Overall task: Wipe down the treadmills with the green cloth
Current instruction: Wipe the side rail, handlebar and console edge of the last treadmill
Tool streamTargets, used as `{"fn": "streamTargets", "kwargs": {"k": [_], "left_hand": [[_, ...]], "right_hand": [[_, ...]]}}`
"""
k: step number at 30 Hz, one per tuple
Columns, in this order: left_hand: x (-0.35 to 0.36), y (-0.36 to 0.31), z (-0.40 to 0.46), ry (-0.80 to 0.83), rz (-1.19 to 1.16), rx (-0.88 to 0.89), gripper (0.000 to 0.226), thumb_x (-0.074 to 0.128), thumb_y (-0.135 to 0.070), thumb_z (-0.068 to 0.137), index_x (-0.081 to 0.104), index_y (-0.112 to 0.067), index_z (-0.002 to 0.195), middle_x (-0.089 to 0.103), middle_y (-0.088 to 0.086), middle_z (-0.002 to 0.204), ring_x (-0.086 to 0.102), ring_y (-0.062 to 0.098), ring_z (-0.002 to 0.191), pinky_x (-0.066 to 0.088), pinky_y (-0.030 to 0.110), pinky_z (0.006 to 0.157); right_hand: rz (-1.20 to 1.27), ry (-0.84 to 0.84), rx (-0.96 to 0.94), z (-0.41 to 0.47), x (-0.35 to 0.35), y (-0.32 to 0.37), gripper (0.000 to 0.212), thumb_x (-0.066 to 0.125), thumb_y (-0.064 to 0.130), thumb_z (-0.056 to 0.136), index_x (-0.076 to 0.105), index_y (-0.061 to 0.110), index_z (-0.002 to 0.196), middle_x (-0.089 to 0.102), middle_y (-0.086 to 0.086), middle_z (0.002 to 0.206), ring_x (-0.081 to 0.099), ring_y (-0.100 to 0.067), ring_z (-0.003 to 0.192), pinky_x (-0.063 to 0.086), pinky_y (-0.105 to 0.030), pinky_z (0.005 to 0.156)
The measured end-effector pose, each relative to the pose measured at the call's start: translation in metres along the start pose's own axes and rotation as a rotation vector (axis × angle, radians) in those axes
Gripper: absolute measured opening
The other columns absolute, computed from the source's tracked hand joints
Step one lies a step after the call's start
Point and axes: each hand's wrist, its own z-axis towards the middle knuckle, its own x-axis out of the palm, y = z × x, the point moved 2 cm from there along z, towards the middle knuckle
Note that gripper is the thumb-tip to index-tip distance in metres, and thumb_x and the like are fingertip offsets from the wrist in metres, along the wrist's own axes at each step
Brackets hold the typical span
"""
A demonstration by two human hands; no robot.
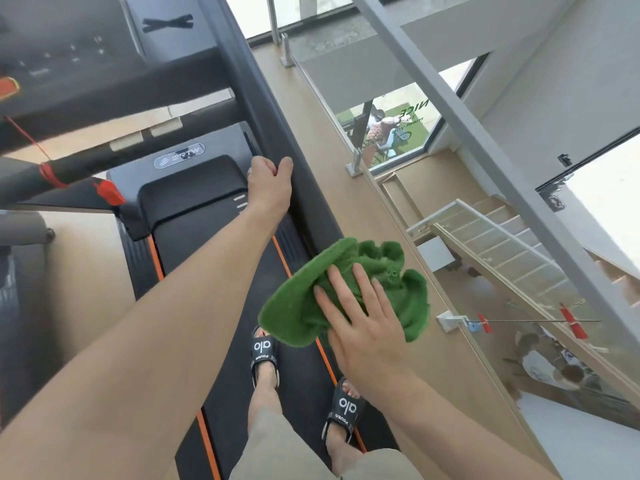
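Person stands on treadmill belt [221, 244], both feet in black slides [265, 355], facing the console [62, 60]

L hand [270, 183] curled round the right side rail [277, 133], thumb over the top edge, gripping it. Prob for balance & to steady the frame while the other arm works

R hand [363, 320] lies flat w/ fingers straight & spread, pressing down on the green cloth [311, 306]. Not a pinch: palm pressure suits a wiping stroke. Cloth is bunched, sits over the lower part of the same rail, below the L hand; rail itself hidden under cloth at that spot, so actual contact can't be confirmed

Judgement: wiping the rail is the step in hand. L hand occupies the stretch further up, so it'd need to shift before cloth can pass there

Red safety cord & clip [109, 192] hang off the front bar, left of belt. Glass balustrade [450, 306] just beside treadmill, stairs beyond
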Motion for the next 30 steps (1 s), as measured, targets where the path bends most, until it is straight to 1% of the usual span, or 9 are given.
{"fn": "streamTargets", "kwargs": {"k": [7, 14, 16, 18, 19, 21, 23, 27, 30], "left_hand": [[-0.007, -0.001, 0.005, 0.091, 0.012, -0.015, 0.034, 0.052, -0.041, 0.1, 0.033, -0.023, 0.078, 0.04, -0.003, 0.086, 0.037, 0.014, 0.071, 0.033, 0.031, 0.063], [-0.017, -0.005, 0.017, 0.205, 0.022, -0.047, 0.037, 0.057, -0.042, 0.097, 0.034, -0.023, 0.076, 0.037, -0.004, 0.076, 0.034, 0.016, 0.068, 0.033, 0.032, 0.063], [-0.017, -0.003, 0.017, 0.209, -0.008, -0.058, 0.038, 0.058, -0.043, 0.096, 0.033, -0.024, 0.075, 0.035, -0.005, 0.074, 0.033, 0.016, 0.068, 0.033, 0.033, 0.063], [-0.016, -0.003, 0.017, 0.214, -0.023, -0.056, 0.039, 0.059, -0.042, 0.096, 0.031, -0.023, 0.075, 0.033, -0.005, 0.072, 0.031, 0.017, 0.067, 0.03, 0.032, 0.059], [-0.016, -0.004, 0.017, 0.215, -0.02, -0.053, 0.04, 0.058, -0.041, 0.097, 0.031, -0.023, 0.075, 0.032, -0.005, 0.072, 0.03, 0.017, 0.067, 0.029, 0.032, 0.057], [-0.018, -0.007, 0.016, 0.212, -0.006, -0.055, 0.04, 0.056, -0.04, 0.099, 0.03, -0.022, 0.075, 0.032, -0.004, 0.072, 0.028, 0.016, 0.064, 0.025, 0.031, 0.055], [-0.018, -0.007, 0.014, 0.222, 0.018, -0.06, 0.04, 0.053, -0.041, 0.1, 0.029, -0.022, 0.075, 0.033, -0.004, 0.073, 0.029, 0.016, 0.064, 0.025, 0.031, 0.054], [-0.019, -0.01, 0.005, 0.209, 0.068, -0.049, 0.032, 0.046, -0.04, 0.103, 0.033, -0.022, 0.08, 0.038, -0.003, 0.082, 0.033, 0.016, 0.066, 0.027, 0.031, 0.054], [-0.023, -0.002, -0.007, 0.22, 0.102, -0.029, 0.025, 0.044, -0.035, 0.102, 0.04, -0.021, 0.083, 0.046, -0.002, 0.086, 0.039, 0.013, 0.066, 0.03, 0.029, 0.055]], "right_hand": [[0.176, 0.117, -0.019, 0.112, -0.006, -0.018, 0.059, 0.043, 0.031, 0.094, 0.041, 0.027, 0.152, 0.019, -0.001, 0.166, 0.004, -0.031, 0.154, 0.017, -0.049, 0.123], [0.707, 0.136, 0.218, 0.17, -0.012, -0.036, 0.049, 0.042, 0.028, 0.105, 0.035, 0.041, 0.152, 0.006, 0.018, 0.166, 0.014, 0.004, 0.146, 0.01, -0.009, 0.113], [0.819, 0.115, 0.271, 0.171, -0.007, -0.04, 0.046, 0.042, 0.03, 0.105, 0.04, 0.046, 0.147, 0.019, 0.018, 0.163, 0.023, 0.006, 0.142, 0.017, -0.013, 0.115], [0.972, 0.129, 0.397, 0.171, -0.003, -0.042, 0.042, 0.041, 0.039, 0.102, 0.04, 0.052, 0.142, 0.044, 0.013, 0.152, 0.044, -0.006, 0.136, 0.034, -0.033, 0.116], [1.075, 0.148, 0.482, 0.172, -0.002, -0.045, 0.04, 0.038, 0.044, 0.102, 0.04, 0.051, 0.142, 0.054, 0.01, 0.143, 0.052, -0.011, 0.129, 0.04, -0.037, 0.111], [1.275, 0.168, 0.626, 0.167, -0.005, -0.048, 0.037, 0.033, 0.045, 0.106, 0.052, 0.035, 0.136, 0.065, 0.007, 0.12, 0.062, -0.011, 0.112, 0.05, -0.024, 0.096], [1.296, 0.228, 0.774, 0.141, -0.005, -0.054, 0.035, 0.031, 0.044, 0.108, 0.061, 0.025, 0.108, 0.063, 0.01, 0.096, 0.061, -0.005, 0.089, 0.049, -0.011, 0.072], [1.513, 0.679, 0.893, 0.067, 0.011, -0.05, 0.095, 0.024, 0.079, 0.093, 0.066, -0.004, 0.115, 0.063, -0.041, 0.108, 0.066, -0.045, 0.096, 0.055, -0.044, 0.084], [1.379, 0.605, 1.039, 0.034, -0.002, -0.047, 0.058, 0.03, 0.043, 0.107, 0.069, 0.005, 0.085, 0.072, -0.014, 0.074, 0.067, -0.02, 0.064, 0.052, -0.021, 0.061]]}}
